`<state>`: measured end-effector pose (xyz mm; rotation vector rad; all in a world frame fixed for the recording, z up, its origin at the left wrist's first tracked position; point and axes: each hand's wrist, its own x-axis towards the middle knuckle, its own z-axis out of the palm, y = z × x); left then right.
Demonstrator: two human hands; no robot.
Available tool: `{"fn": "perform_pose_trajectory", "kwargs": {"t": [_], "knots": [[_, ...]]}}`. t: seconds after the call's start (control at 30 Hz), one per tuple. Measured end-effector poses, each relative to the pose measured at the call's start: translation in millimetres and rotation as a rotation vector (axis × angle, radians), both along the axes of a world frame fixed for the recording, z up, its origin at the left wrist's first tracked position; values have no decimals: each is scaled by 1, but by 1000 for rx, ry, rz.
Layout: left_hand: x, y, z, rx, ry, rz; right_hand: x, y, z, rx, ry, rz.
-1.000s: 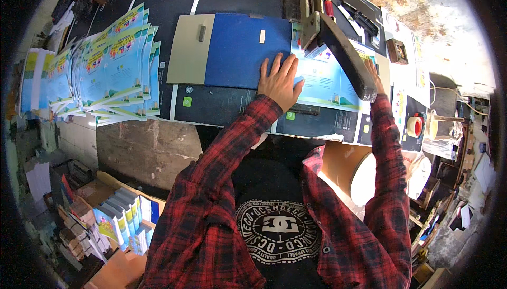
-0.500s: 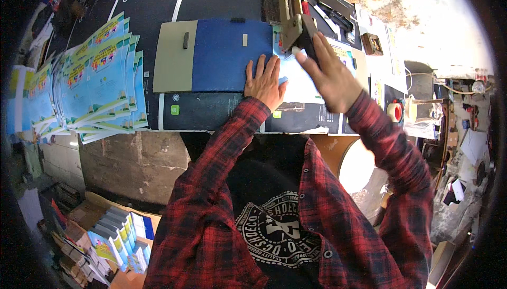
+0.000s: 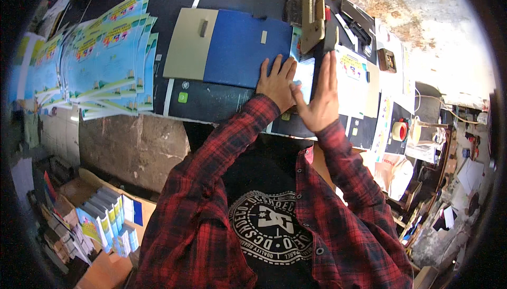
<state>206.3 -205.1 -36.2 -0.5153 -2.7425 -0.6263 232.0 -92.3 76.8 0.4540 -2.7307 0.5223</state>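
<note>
My left hand (image 3: pixel 275 84) lies flat with fingers spread on the right edge of a blue board (image 3: pixel 237 46), which is joined to a beige panel (image 3: pixel 187 46). My right hand (image 3: pixel 321 101) has its fingers stretched out and its thumb apart, beside a long dark bar (image 3: pixel 328 33). Whether the fingertips touch the bar I cannot tell. A worn beige-and-dark tool (image 3: pixel 312 17) stands next to the bar. Between my hands shows part of a light blue printed sheet (image 3: pixel 305 75). Another printed sheet (image 3: pixel 350 75) lies right of my right hand.
Fanned stacks of light blue printed sheets (image 3: pixel 105 67) cover the table's left end. To the right are a roll of tape (image 3: pixel 400 130), a small brown box (image 3: pixel 387 60) and black tools (image 3: pixel 359 27). A box of booklets (image 3: pixel 103 220) stands low at left.
My right hand has come down and left from the upper end of the tool, closer to my left hand. My left hand stays on the blue board. The whole view has shifted slightly.
</note>
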Motion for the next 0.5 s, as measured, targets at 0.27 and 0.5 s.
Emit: {"fn": "perform_pose_trajectory", "kwargs": {"t": [0.27, 0.5], "knots": [[2, -1, 12, -74, -49, -2, -74, 69, 119, -677, -906, 89], [0, 31, 20, -78, -72, 30, -71, 305, -85, -77, -356, -606]]}}
